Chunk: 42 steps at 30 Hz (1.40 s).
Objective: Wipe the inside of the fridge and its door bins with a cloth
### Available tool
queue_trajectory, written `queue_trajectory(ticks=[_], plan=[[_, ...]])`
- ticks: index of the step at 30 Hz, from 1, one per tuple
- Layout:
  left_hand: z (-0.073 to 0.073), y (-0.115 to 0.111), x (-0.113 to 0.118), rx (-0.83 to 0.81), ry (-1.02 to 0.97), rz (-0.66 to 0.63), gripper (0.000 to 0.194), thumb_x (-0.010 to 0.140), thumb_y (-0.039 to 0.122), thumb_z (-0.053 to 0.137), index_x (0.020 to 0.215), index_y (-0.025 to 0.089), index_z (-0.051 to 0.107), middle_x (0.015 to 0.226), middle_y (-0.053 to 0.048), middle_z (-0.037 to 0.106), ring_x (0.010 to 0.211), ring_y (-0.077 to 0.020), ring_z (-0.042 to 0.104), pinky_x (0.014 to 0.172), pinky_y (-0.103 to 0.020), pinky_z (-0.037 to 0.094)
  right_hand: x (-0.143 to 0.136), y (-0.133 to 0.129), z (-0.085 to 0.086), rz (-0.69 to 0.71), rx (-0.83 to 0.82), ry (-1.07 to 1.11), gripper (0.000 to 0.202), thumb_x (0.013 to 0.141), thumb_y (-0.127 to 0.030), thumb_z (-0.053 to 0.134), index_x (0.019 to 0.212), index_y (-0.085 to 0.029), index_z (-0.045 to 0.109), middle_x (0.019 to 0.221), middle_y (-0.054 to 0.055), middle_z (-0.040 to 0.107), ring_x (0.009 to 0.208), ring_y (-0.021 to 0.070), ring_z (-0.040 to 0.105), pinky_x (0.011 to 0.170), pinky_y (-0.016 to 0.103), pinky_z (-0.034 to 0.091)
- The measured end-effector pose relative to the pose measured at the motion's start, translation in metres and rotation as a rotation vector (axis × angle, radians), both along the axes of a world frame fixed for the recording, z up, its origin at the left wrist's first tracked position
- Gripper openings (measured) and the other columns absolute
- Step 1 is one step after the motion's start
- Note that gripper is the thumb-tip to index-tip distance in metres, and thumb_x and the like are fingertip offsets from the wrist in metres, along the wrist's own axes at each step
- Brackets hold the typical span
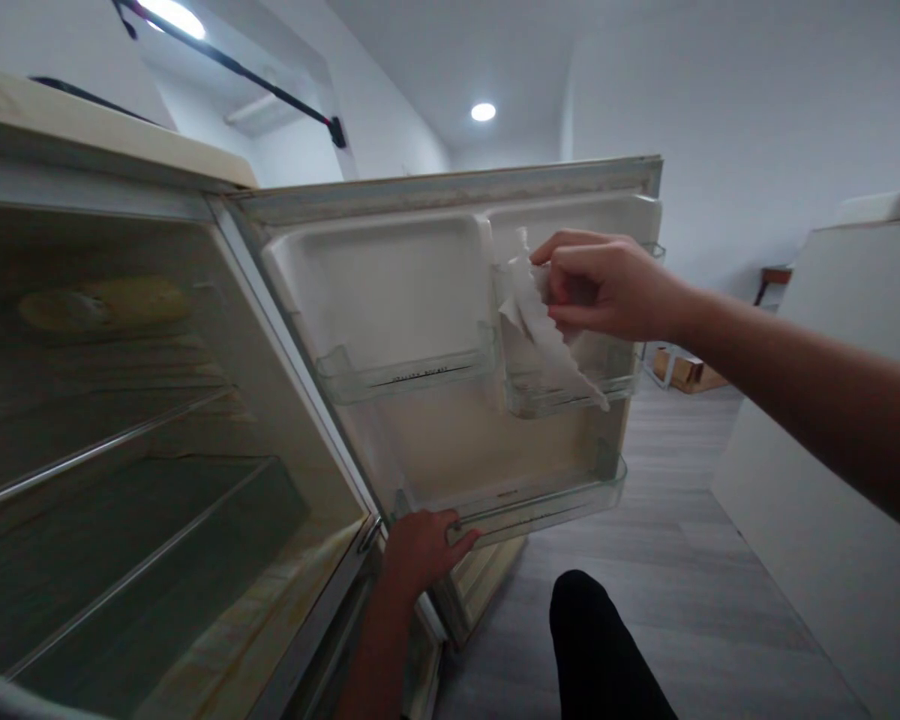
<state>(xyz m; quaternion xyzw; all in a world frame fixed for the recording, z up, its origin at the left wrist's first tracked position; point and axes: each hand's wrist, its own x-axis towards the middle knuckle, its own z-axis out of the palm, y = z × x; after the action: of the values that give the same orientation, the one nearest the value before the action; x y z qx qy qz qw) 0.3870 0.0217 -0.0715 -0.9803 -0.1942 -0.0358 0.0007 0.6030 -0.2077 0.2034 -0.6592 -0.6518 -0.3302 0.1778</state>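
fridge [120,420]: big old box, door swung wide; wire shelves inside, yellowed plastic walls; something pale and yellowish lies on the top shelf, too blurry to name

door [450,300]: white moulded plastic liner, three clear bins with rounded lips; looks bare, a bit grimy near the bottom

step: looks like wiping down the door's inside, right now at the upper right bin [570,385]; next move probably calls for pressing the tissue flat and dragging it along the bin wall while the door is kept steady

left hand [420,550]: fingers curled tight over the bottom bin [540,500] rim, bracing the door

right hand [607,285]: fingers pinched shut on the tissue

tissue [547,340]: thin crumpled white paper, hangs limp from the right hand, against the upper right bin
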Motion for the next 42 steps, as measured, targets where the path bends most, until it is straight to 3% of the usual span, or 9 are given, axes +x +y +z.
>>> queue_trajectory(ticks=[2, 4, 10, 15, 21, 27, 30, 37, 42], plan=[[-0.001, 0.001, 0.000, -0.007, -0.006, -0.008, 0.055, 0.092, 0.070, 0.044, 0.102, 0.026, 0.076, 0.087, -0.009, 0.076, 0.091, -0.0306, 0.072, 0.082, -0.041, 0.051, 0.001, 0.006, -0.005, -0.172, 0.047, -0.069, 0.042, 0.081, -0.036, 0.069, 0.116, -0.018, 0.056, 0.108, 0.009, 0.064, 0.085, 0.0229, 0.059, 0.073, 0.033, 0.045], [-0.002, 0.001, 0.000, -0.006, -0.007, -0.016, 0.055, 0.092, 0.070, 0.044, 0.102, 0.026, 0.076, 0.087, -0.009, 0.076, 0.091, -0.0311, 0.072, 0.082, -0.041, 0.052, -0.002, 0.016, -0.010, -0.315, 0.036, -0.158, 0.053, 0.081, -0.031, 0.068, 0.128, -0.015, 0.049, 0.111, 0.013, 0.064, 0.088, 0.0275, 0.061, 0.073, 0.036, 0.046], [-0.004, 0.001, 0.004, 0.039, -0.020, -0.010, 0.057, 0.093, 0.071, 0.041, 0.099, 0.026, 0.075, 0.085, -0.010, 0.076, 0.088, -0.0306, 0.073, 0.078, -0.039, 0.051, -0.020, 0.059, -0.023, -0.413, 0.205, -0.270, 0.026, 0.099, -0.022, 0.041, 0.122, -0.014, 0.052, 0.115, 0.017, 0.061, 0.105, 0.0316, 0.058, 0.087, 0.044, 0.047], [-0.003, 0.000, 0.008, 0.024, -0.013, -0.021, 0.059, 0.095, 0.070, 0.037, 0.096, 0.025, 0.075, 0.085, -0.009, 0.076, 0.087, -0.0293, 0.072, 0.077, -0.038, 0.050, -0.021, 0.076, -0.030, -0.533, 0.276, -0.288, 0.037, 0.099, -0.009, 0.024, 0.115, -0.013, 0.058, 0.114, 0.017, 0.060, 0.102, 0.0295, 0.058, 0.086, 0.044, 0.047], [-0.003, 0.001, 0.009, 0.028, 0.014, -0.033, 0.062, 0.096, 0.071, 0.032, 0.088, 0.024, 0.072, 0.084, -0.008, 0.075, 0.086, -0.0276, 0.072, 0.074, -0.036, 0.048, 0.004, 0.052, -0.031, -0.437, 0.228, -0.267, 0.032, 0.101, -0.023, 0.038, 0.130, -0.017, 0.051, 0.120, 0.016, 0.059, 0.107, 0.0301, 0.054, 0.089, 0.044, 0.043], [-0.005, 0.002, 0.011, 0.053, 0.019, -0.029, 0.062, 0.096, 0.071, 0.032, 0.085, 0.024, 0.071, 0.083, -0.008, 0.075, 0.084, -0.0292, 0.072, 0.073, -0.037, 0.048, 0.058, 0.005, -0.034, -0.641, 0.186, -0.314, 0.030, 0.103, -0.024, 0.036, 0.124, -0.011, 0.052, 0.118, 0.018, 0.058, 0.102, 0.0274, 0.053, 0.085, 0.040, 0.039], [-0.004, 0.001, 0.013, 0.062, 0.010, -0.034, 0.064, 0.096, 0.072, 0.030, 0.086, 0.024, 0.071, 0.082, -0.009, 0.075, 0.084, -0.0294, 0.072, 0.073, -0.037, 0.047, 0.079, -0.010, -0.033, -0.640, 0.148, -0.289, 0.030, 0.103, -0.026, 0.038, 0.121, -0.008, 0.054, 0.117, 0.019, 0.057, 0.103, 0.0263, 0.052, 0.088, 0.039, 0.037], [-0.004, -0.001, 0.017, 0.052, 0.003, -0.010, 0.065, 0.096, 0.072, 0.031, 0.085, 0.023, 0.072, 0.080, -0.010, 0.074, 0.083, -0.0296, 0.072, 0.072, -0.037, 0.048, 0.091, -0.003, -0.037, -0.666, 0.180, -0.356, 0.024, 0.098, -0.027, 0.045, 0.108, -0.008, 0.056, 0.113, 0.019, 0.058, 0.102, 0.0275, 0.052, 0.086, 0.039, 0.039], [-0.003, -0.002, 0.015, 0.057, 0.022, -0.010, 0.065, 0.095, 0.072, 0.031, 0.085, 0.023, 0.072, 0.081, -0.011, 0.074, 0.083, -0.0309, 0.072, 0.070, -0.037, 0.047, 0.086, 0.004, -0.043, -0.540, 0.274, -0.323, 0.026, 0.098, -0.030, 0.046, 0.111, -0.011, 0.057, 0.110, 0.019, 0.060, 0.106, 0.0305, 0.053, 0.091, 0.044, 0.041]])
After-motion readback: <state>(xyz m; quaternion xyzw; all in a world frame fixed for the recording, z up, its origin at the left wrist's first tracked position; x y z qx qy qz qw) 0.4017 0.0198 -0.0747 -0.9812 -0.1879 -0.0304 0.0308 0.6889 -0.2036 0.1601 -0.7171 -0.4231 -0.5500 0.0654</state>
